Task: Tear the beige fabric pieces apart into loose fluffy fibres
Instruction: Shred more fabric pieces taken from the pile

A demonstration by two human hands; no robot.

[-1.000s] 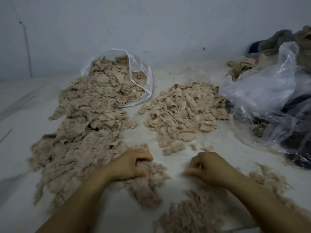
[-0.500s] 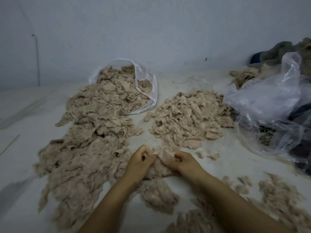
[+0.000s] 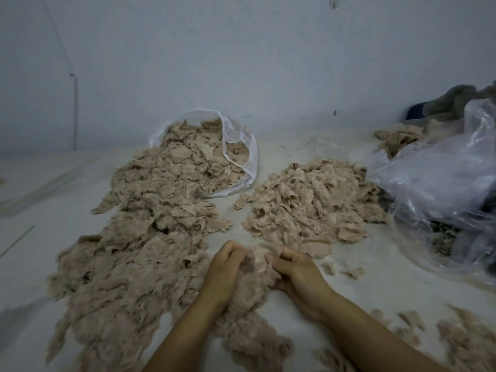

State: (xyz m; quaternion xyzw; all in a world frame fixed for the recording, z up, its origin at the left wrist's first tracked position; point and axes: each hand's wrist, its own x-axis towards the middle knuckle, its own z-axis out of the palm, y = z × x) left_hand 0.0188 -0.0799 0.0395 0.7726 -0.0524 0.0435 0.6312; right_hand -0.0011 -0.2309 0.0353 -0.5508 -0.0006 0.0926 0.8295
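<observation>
Sprawling down your left is the big heap of shredded beige fabric, spilling from a clear bag. Centre: your left hand and right hand, fingers curled, both grip one fluffy clump. Right: uncut pieces pile.

No readable text, label or number appears anywhere.

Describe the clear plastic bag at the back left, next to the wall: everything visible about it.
The clear plastic bag is thin, translucent and crumpled, lying on its side on the white surface near the wall. Its open mouth faces the camera, and beige fabric pieces fill it and spill forward in a long heap. Neither hand touches it.
</observation>
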